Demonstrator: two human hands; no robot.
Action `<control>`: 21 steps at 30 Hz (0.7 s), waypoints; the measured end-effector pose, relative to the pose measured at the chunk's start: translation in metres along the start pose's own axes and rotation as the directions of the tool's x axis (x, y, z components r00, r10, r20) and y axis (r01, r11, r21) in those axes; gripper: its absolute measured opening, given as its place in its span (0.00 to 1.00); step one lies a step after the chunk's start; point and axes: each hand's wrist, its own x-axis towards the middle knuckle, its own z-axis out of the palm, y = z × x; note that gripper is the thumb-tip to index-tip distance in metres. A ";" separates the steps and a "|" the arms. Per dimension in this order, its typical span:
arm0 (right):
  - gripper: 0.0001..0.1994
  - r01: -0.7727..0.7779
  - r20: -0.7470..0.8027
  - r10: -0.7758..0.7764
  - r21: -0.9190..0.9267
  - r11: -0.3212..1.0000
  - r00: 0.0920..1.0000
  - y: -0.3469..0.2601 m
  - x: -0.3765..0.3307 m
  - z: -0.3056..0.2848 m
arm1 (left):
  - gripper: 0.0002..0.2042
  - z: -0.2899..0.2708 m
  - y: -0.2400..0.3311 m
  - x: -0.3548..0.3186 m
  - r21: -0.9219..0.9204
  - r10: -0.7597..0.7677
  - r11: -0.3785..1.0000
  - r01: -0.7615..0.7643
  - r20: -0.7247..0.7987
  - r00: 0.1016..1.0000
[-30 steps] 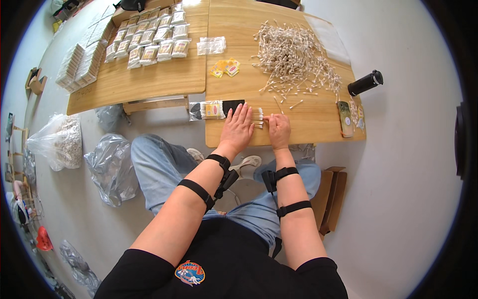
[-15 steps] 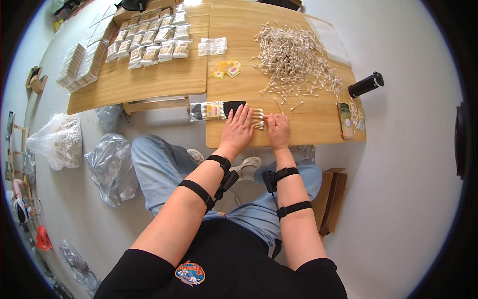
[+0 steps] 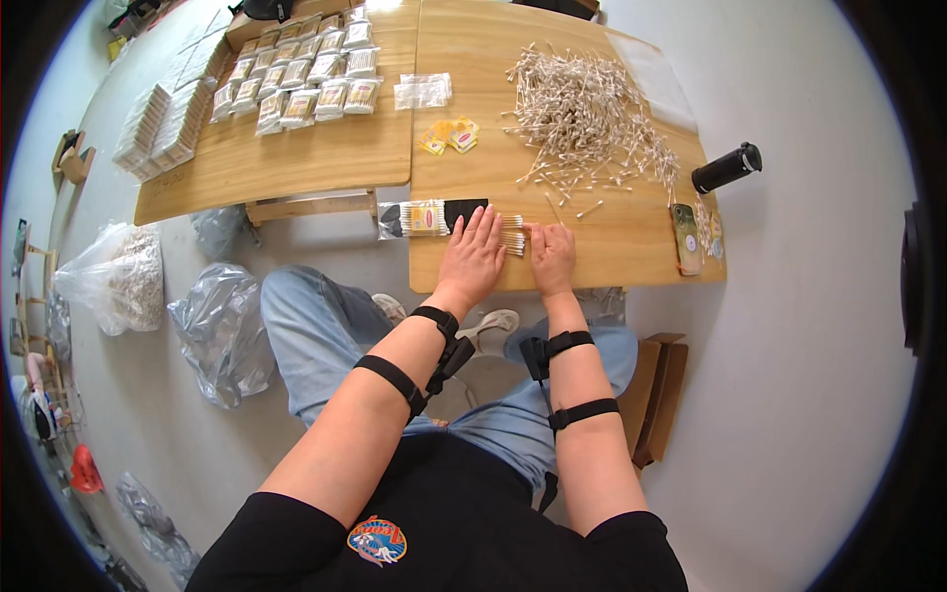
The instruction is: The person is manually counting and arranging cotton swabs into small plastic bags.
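My left hand (image 3: 473, 255) lies flat, fingers stretched out together, over a row of cotton swabs (image 3: 512, 235) near the table's front edge. The swab tips stick out to its right. Left of its fingers are a black strip (image 3: 461, 211) and a clear packet of cotton swabs (image 3: 424, 218) with a yellow card, its end hanging past the table corner. My right hand (image 3: 552, 259) is closed, its forefinger pointing left against or close to the swab tips. Its curled fingers hide whatever may be in them. Beneath the left palm, the swabs are hidden.
A big heap of loose cotton swabs (image 3: 582, 104) lies at the back right. Yellow cards (image 3: 450, 135) and flat clear bags (image 3: 422, 91) lie mid-table. Filled packets (image 3: 299, 107) stand in rows on the left table. A phone (image 3: 686, 240) and black bottle (image 3: 727, 169) are by the right edge.
Almost nothing differs. The whole view has shifted very slightly; both hands keep their places at the swabs.
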 end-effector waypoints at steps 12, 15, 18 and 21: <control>0.11 0.026 0.003 -0.026 0.005 1.000 1.000 0.000 0.000 0.001 | 0.28 0.001 0.001 -0.001 -0.003 -0.009 1.000 0.009 0.014 1.000; 0.11 0.004 0.031 -0.004 -0.019 1.000 1.000 -0.006 0.002 -0.001 | 0.29 0.003 -0.001 -0.002 0.001 -0.012 1.000 0.012 0.018 1.000; 0.11 -0.012 0.059 0.014 -0.035 0.999 0.998 -0.007 -0.001 -0.001 | 0.29 0.002 0.000 -0.001 -0.004 -0.014 1.000 0.014 0.025 1.000; 0.11 0.011 0.021 -0.010 -0.030 0.999 1.000 -0.004 0.002 0.001 | 0.29 0.001 0.000 0.000 -0.006 -0.008 1.000 0.008 0.032 0.999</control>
